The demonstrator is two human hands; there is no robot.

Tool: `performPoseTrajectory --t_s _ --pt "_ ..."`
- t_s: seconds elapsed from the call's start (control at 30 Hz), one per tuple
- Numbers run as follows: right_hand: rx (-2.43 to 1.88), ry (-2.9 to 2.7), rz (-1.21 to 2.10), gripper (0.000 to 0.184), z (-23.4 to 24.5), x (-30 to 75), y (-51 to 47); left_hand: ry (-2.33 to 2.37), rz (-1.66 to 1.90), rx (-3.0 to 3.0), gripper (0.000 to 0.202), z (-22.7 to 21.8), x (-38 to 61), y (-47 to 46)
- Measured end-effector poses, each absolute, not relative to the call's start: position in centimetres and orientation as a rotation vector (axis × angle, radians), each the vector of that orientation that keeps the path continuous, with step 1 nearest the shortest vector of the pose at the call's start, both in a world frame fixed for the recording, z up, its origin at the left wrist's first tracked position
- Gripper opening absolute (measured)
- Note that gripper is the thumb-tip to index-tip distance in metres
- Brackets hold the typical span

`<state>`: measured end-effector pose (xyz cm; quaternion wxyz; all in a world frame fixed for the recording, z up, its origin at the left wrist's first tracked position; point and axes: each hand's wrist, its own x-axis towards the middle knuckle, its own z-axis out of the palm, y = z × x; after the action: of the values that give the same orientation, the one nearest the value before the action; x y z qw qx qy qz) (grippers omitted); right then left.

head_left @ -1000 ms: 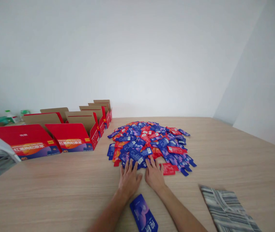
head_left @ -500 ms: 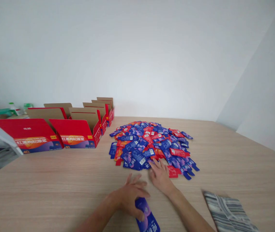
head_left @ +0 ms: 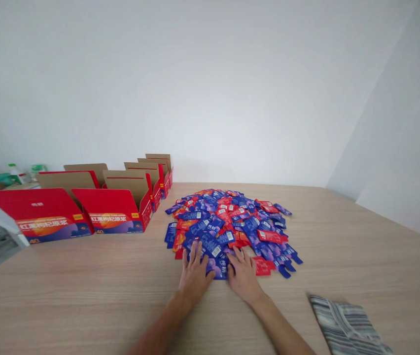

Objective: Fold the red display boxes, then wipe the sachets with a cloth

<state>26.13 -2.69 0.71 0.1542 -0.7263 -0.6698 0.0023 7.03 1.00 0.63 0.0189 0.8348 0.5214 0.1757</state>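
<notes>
A wide pile of blue and red printed sachets (head_left: 225, 217) lies on the wooden table. At its near left edge my left hand (head_left: 195, 271) rests palm down, fingers spread over blue sachets. My right hand (head_left: 244, 276) lies flat at the near middle edge, its fingertips on the pile. Between the two hands a blue-purple sachet (head_left: 219, 269) lies against the pile, partly covered by my left thumb. Just right of my right hand is a red sachet (head_left: 263, 266).
Several red cartons (head_left: 112, 209) with raised brown flaps stand in rows at the left. A striped grey cloth item (head_left: 350, 325) lies at the near right. Behind the cartons a green-capped bottle (head_left: 16, 173) stands on a side surface. A white wall (head_left: 247, 98) rises behind the table.
My left hand has moved forward from the near edge to the pile, and the blue sachet it held now lies there. Its fingers have spread. My right hand has barely moved.
</notes>
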Motion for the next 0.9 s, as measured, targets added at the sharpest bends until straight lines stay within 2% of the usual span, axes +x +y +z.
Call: performPoseTrajectory --t_s 0.17,0.23,0.4,0.9 --pt "-2.234 -1.788 -0.137 0.062 -0.2 25.9 -2.6 2.021 0.630 2.355 0.090 0.1 7.6 2.0" --pt "-2.286 -1.752 -0.131 0.064 -0.5 25.7 -2.3 2.093 0.601 2.251 0.096 0.0 7.4 2.3" --pt "-2.295 -1.751 -0.146 0.059 -1.2 25.7 -1.8 2.082 0.500 2.172 0.092 -0.6 7.1 2.8" --pt "-2.238 -1.827 -0.093 0.057 -1.8 26.2 1.3 2.040 0.558 2.235 0.092 -2.1 6.9 4.0"
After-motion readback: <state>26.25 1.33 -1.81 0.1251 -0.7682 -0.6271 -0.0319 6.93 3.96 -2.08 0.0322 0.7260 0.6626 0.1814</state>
